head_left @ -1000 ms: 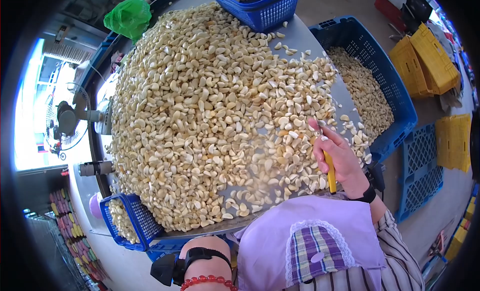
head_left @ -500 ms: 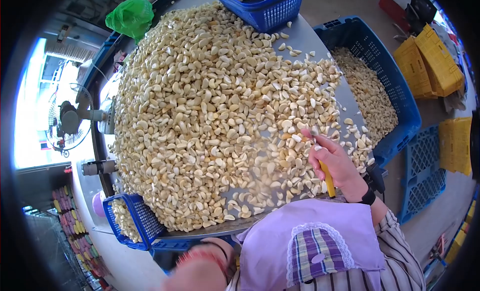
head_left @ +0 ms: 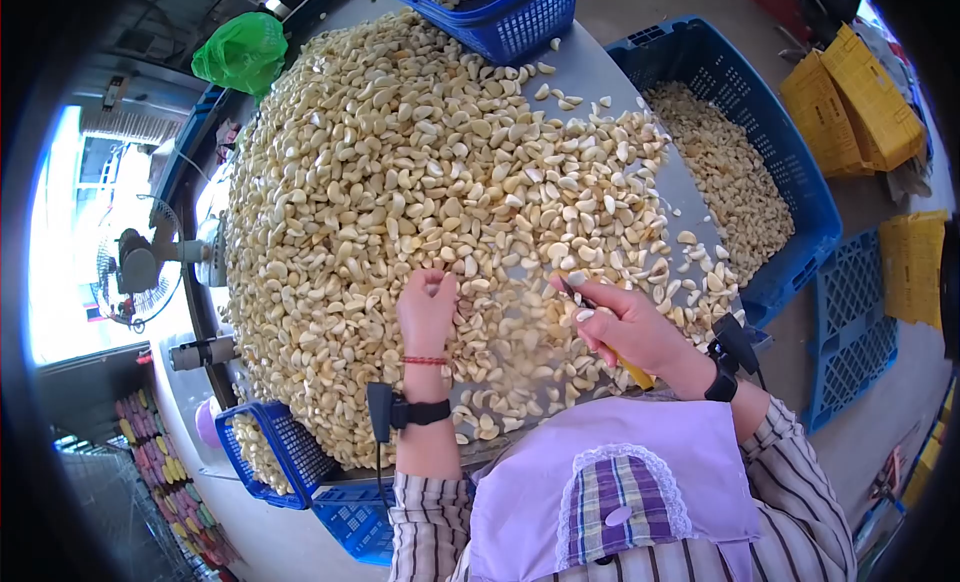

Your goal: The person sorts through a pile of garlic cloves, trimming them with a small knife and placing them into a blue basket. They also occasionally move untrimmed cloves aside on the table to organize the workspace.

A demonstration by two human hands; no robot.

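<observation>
A broad heap of peeled garlic cloves [head_left: 380,192] covers the metal table. Over its near part is my left hand [head_left: 428,307], fingers curled together among the cloves; whatever they may pinch is hidden. My right hand [head_left: 630,327] is closed around a small knife [head_left: 634,373] with a yellow handle, its dark blade pointing left past the thumb and forefinger. Pale bits show beside the blade, too small to tell apart. Between the two hands lie looser cloves on wet-looking metal.
A blue basket [head_left: 502,27] stands at the table's far edge, and a small blue basket [head_left: 290,437] of cloves at the near left. Right of the table, a large blue crate [head_left: 800,182] holds more cloves. A green plastic bag [head_left: 240,54] and fan [head_left: 140,262] are at left.
My left hand has come up from below the table edge onto the cloves. My right hand, still with the knife, has shifted slightly left. The whole view has moved a little.
</observation>
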